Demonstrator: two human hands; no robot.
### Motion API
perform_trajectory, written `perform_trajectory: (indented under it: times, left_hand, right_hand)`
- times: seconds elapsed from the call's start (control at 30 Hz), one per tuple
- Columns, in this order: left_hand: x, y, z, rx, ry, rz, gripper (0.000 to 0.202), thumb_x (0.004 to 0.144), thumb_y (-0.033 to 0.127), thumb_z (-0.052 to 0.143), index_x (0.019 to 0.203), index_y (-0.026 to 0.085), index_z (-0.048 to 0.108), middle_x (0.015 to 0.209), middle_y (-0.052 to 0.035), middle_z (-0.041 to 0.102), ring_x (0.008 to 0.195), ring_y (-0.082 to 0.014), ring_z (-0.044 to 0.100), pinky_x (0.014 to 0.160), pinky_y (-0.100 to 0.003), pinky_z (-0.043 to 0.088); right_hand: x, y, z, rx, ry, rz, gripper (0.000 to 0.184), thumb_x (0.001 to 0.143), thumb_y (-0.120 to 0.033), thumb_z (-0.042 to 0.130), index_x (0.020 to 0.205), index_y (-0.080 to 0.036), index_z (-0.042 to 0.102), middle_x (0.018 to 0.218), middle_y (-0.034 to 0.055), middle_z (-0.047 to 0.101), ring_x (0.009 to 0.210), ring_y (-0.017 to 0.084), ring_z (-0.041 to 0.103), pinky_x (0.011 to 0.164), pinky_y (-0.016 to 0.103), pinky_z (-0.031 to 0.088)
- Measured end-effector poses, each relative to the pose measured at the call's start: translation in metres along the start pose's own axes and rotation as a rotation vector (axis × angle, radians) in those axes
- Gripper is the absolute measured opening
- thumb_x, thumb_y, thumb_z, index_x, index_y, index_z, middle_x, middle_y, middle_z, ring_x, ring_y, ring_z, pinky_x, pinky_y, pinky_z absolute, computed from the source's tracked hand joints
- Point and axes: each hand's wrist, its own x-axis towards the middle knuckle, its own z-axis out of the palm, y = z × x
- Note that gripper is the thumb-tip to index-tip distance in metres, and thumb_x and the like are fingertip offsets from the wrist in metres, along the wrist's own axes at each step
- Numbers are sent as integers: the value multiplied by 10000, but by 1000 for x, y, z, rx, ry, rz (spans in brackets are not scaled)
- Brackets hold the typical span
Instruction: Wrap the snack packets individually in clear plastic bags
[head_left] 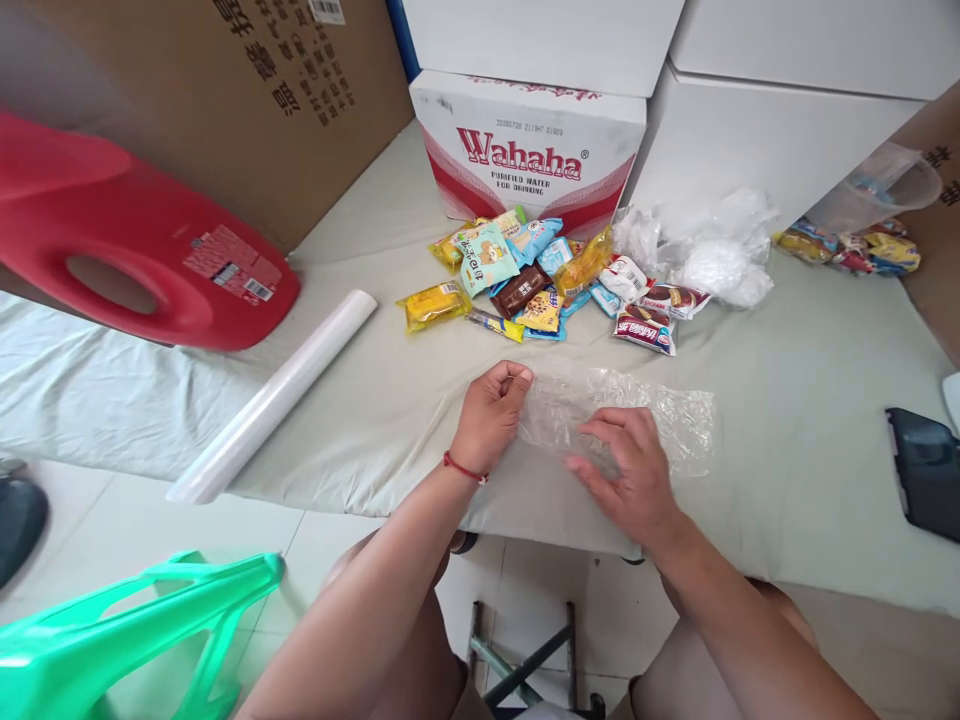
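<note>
A clear plastic bag [660, 420] lies flat and crinkled on the pale cloth-covered surface [787, 400]. My left hand [491, 415], with a red string at the wrist, is closed and pinches the bag's left edge. My right hand [630, 475] lies on the bag's lower middle with fingers stretched out flat. Just beyond the bag sits a pile of small wrapped snacks [540, 280] in yellow, blue, brown and red-white packets.
A roll of clear bags [277, 395] lies at the left. A red jug [142, 250] lies on its side beside a brown carton [247, 90]. A Wahaha box [525, 150], crumpled plastic [712, 250], a dark object [926, 470] and a green stool [135, 630] surround the area.
</note>
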Motion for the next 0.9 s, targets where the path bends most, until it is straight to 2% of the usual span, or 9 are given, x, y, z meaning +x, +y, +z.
perform_trajectory:
  times: [0.07, 0.17, 0.23, 0.37, 0.5, 0.6, 0.67, 0.77, 0.9]
  left_hand:
    - [-2, -1, 6, 10, -10, 17, 309, 893, 498, 594, 850, 192, 595, 532, 94, 413, 461, -75, 336, 468, -210, 246]
    - [-2, -3, 11, 4, -28, 35, 303, 909, 493, 573, 852, 196, 595, 536, 89, 410, 472, -81, 333, 479, -218, 249]
    - [-2, -3, 12, 4, -42, 45, 310, 916, 501, 562, 859, 199, 602, 536, 88, 402, 475, -85, 328, 481, -225, 246]
    - [-4, -2, 8, 92, -85, 69, 336, 927, 525, 551, 888, 201, 631, 551, 80, 406, 500, -96, 352, 500, -235, 269]
    - [-7, -1, 4, 171, -56, 85, 328, 939, 502, 529, 883, 196, 634, 574, 72, 395, 534, -103, 352, 522, -239, 276]
    - [-7, -2, 2, 198, -42, 77, 325, 940, 487, 526, 867, 191, 636, 599, 65, 392, 553, -103, 336, 530, -241, 259]
    - [-7, -1, -1, 182, -67, 50, 335, 925, 507, 555, 853, 188, 629, 607, 67, 380, 552, -98, 314, 529, -238, 241]
    - [-8, 3, -8, 128, -225, -21, 362, 844, 546, 672, 872, 188, 629, 599, 83, 348, 543, -88, 274, 522, -231, 203]
    - [-7, 12, -27, 180, -628, -201, 466, 711, 496, 809, 1020, 184, 654, 564, 121, 286, 513, -81, 217, 512, -232, 173]
  right_hand:
    - [1, -5, 10, 5, -34, 21, 337, 902, -385, 740, 1177, -219, 640, 1109, 114, 625, 1020, 271, 549, 894, 445, 505]
    - [5, -7, 15, 49, -88, 74, 133, 960, -297, 657, 1070, -227, 685, 1047, 91, 650, 994, 252, 532, 887, 423, 485]
    - [8, -3, 11, 149, -137, 150, 101, 986, -246, 603, 994, -245, 703, 987, 61, 666, 969, 231, 544, 881, 401, 472]
    - [17, 9, -7, 449, -247, 344, 103, 976, -310, 633, 954, -253, 716, 933, 26, 669, 922, 192, 590, 862, 356, 470]
    - [23, 19, -16, 722, -210, 561, 171, 919, -394, 706, 880, -227, 718, 813, 2, 626, 740, 137, 549, 685, 278, 447]
    - [27, 24, -20, 839, -137, 711, 229, 864, -436, 760, 865, -212, 712, 748, -13, 617, 563, 86, 442, 518, 235, 355]
    - [30, 27, -27, 899, -140, 783, 251, 855, -451, 764, 884, -210, 700, 814, 1, 671, 474, 51, 367, 440, 222, 274]
    - [36, 36, -45, 1020, -217, 880, 280, 831, -455, 782, 879, -210, 653, 925, 40, 739, 406, 23, 320, 383, 205, 193]
    - [41, 50, -62, 1187, -225, 985, 342, 750, -437, 840, 846, -213, 600, 706, -2, 705, 357, 12, 213, 334, 169, 120]
